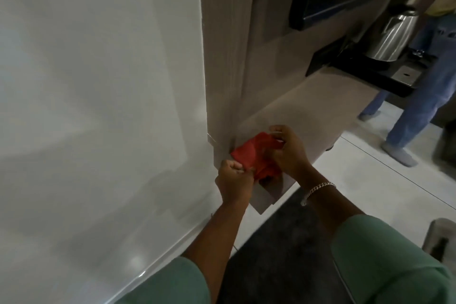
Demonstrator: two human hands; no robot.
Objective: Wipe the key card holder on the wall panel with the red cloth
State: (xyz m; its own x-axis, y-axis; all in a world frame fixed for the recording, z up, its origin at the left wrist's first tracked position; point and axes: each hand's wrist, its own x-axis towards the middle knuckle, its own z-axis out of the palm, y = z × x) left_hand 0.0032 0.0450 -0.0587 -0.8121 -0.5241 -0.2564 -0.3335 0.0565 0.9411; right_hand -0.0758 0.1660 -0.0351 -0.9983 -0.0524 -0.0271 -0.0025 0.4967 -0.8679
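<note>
A red cloth (249,154) is bunched over the near end of a beige counter (296,108), beside a tall wood-grain wall panel (224,57). My left hand (234,181) grips the cloth's lower edge in a closed fist. My right hand (287,147), with a chain bracelet on its wrist, pinches the cloth's upper right part. No key card holder shows in the head view; the panel face in sight is bare.
A white wall (98,106) fills the left. A steel kettle (392,37) stands on a black tray (365,69) further along the counter. Another person in jeans (419,96) stands on the tiled floor at right. A dark mat (276,254) lies below me.
</note>
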